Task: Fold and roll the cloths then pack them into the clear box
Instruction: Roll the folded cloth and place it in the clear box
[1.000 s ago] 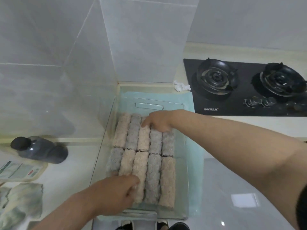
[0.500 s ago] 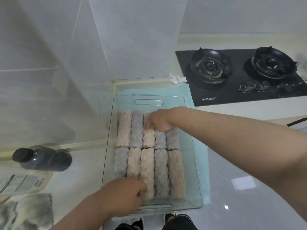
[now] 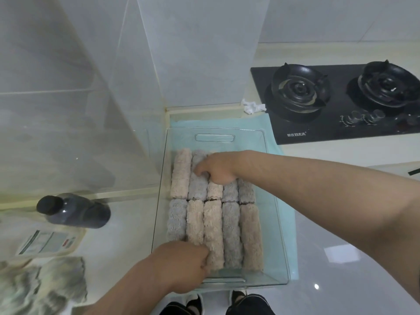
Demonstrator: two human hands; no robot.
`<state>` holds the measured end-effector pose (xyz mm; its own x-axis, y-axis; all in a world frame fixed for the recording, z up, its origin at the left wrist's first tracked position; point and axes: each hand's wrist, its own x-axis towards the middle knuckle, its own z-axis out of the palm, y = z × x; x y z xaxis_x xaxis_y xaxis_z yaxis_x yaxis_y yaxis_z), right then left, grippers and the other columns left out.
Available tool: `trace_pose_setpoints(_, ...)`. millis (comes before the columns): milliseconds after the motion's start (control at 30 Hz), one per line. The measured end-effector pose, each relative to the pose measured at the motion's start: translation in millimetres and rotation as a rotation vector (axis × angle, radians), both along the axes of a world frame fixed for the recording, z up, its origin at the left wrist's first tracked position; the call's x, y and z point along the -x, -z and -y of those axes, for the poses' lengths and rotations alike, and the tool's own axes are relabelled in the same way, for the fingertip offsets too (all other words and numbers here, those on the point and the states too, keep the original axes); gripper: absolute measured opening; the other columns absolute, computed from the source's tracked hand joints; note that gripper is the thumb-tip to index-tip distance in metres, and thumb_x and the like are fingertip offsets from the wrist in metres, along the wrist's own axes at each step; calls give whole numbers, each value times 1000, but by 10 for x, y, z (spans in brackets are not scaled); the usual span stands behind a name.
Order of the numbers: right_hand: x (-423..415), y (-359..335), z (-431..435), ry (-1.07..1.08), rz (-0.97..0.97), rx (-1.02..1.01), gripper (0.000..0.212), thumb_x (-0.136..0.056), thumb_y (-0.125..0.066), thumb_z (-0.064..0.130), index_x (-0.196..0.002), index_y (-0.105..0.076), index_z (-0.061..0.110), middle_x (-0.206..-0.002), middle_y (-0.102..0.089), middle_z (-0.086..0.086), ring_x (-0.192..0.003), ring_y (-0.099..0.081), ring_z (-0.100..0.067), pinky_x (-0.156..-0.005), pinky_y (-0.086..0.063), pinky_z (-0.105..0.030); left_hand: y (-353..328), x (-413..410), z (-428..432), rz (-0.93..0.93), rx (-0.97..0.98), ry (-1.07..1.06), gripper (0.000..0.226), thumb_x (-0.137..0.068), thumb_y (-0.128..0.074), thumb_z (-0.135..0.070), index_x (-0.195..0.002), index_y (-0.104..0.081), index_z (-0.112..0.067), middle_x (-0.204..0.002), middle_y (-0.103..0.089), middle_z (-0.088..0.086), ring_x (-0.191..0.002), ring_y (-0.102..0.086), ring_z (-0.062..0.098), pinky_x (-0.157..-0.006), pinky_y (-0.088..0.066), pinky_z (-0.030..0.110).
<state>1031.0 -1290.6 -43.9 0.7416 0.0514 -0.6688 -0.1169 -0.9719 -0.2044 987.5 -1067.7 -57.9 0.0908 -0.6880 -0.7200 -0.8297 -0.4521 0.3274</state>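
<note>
The rolled cloths (image 3: 229, 235) are packed in the clear box (image 3: 268, 223) on the table in two rows of five, each roll's long axis pointing straight away from the person. Any further tidying is therefore judged to call for a sideways push across the rolls. The far row is met by the right hand (image 3: 216, 169), bent fingers laid on its middle rolls, and the near row's left end by the left hand (image 3: 181, 267), fingers curled; whether either truly grips cannot be told.

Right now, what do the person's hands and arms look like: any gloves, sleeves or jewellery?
The left hand and right hand are bare: no gloves, no rings or watch that I can see. The left forearm and right forearm are uncovered too; no sleeve comes into view.
</note>
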Motion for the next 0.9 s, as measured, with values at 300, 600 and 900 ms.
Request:
trace_pose_setpoints(300,-235,33,-138,-173,-35,88,48,-97,-36,11,-144,-44,23,-150,-40,-4,-134,-41,-25,-99,-37,-36,-15,63,-13,54,-2,-142,19,-93,-36,-36,-99,-50,-24,-104,-61,2,-91,-54,23,-69,-35,31)
trace_pose_setpoints(600,-260,157,-190,-223,58,94,50,-93,-51,19,-142,-45,30,-135,-38,-9,-127,-43,-31,-95,-44,-40,39,64,-20,-46,-29,-232,24,-96,-34,-36,-105,-51,-22,-101,-56,0,-94,-53,20,-76,-42,33)
trace_pose_setpoints(900,261,-157,156,-109,-6,40,19,-88,-48,6,-96,-59,18,-97,-58,2,-93,-56,-23,-74,-46,-31,-99,74,-34,-45,209,-166,22,-96,-39,-39,-93,-57,-26,-92,-50,-11,-87,-52,11,-74,-44,30)
